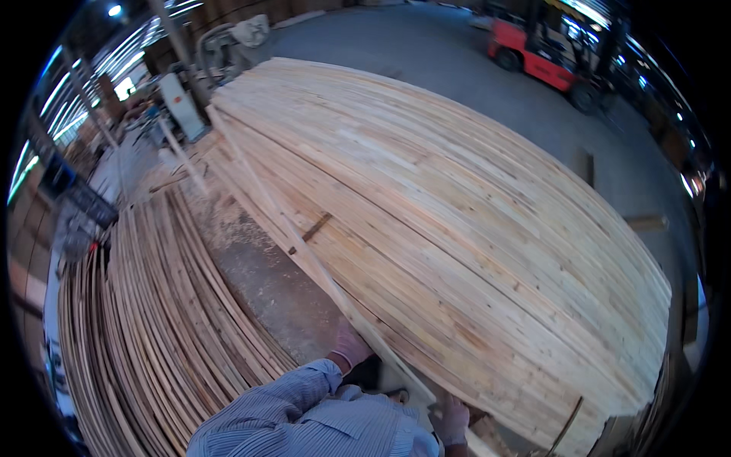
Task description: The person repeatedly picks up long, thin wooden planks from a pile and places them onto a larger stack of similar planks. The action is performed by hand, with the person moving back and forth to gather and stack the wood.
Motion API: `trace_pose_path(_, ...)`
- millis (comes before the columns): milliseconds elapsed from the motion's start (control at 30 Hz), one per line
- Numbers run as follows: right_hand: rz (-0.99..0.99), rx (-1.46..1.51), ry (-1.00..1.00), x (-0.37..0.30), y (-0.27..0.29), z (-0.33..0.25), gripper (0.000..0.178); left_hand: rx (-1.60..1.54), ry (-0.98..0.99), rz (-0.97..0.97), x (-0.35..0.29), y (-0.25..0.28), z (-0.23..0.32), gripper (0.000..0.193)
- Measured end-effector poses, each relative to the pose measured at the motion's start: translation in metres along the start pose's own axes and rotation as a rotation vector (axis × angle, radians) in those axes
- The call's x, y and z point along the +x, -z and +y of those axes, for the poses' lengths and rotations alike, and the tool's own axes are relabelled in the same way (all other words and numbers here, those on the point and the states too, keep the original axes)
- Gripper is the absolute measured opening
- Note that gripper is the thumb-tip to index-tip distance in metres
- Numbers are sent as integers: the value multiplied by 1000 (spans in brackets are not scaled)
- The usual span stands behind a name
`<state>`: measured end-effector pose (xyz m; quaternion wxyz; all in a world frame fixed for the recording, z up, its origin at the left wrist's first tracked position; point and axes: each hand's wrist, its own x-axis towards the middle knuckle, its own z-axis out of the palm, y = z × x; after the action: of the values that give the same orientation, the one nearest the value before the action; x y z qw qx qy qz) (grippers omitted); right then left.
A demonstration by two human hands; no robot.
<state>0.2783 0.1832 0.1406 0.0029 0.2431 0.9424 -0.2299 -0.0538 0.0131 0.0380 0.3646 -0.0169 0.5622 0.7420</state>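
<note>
A long, narrow wooden strip [331,286] slants across the near left edge of a broad stack of pale boards [457,221]. My left hand [350,344], in a pinkish glove, is closed on the strip's left edge, its fingers partly hidden by the wood. Close to the strip's near end is my right hand [454,421], also gloved; its fingers are too small and partly covered to make out, so I cannot tell whether it grips the wood. A short dark stick [311,233] lies across the boards under the strip.
Many long, rougher strips [183,305] are piled to my left. Sawdust [236,225] covers the floor between the piles. A red forklift [537,57] stands at the far right. Machinery [179,107] and a post are at the far left. A loose timber [646,222] sticks out at right.
</note>
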Motion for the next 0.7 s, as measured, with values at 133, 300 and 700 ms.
trace_pose_path(133, -311, -24, -311, -86, 14, 63, 63, -813, 338, 162, -4, 5, 1, 86)
trace_pose_path(300, -614, -240, -563, -194, 5, 166, 52, -805, 376, 281, -11, -11, 16, 90)
trace_pose_path(700, -490, -262, -404, -191, -60, 191, 45, -720, 225, 337, -53, 13, 35, 89)
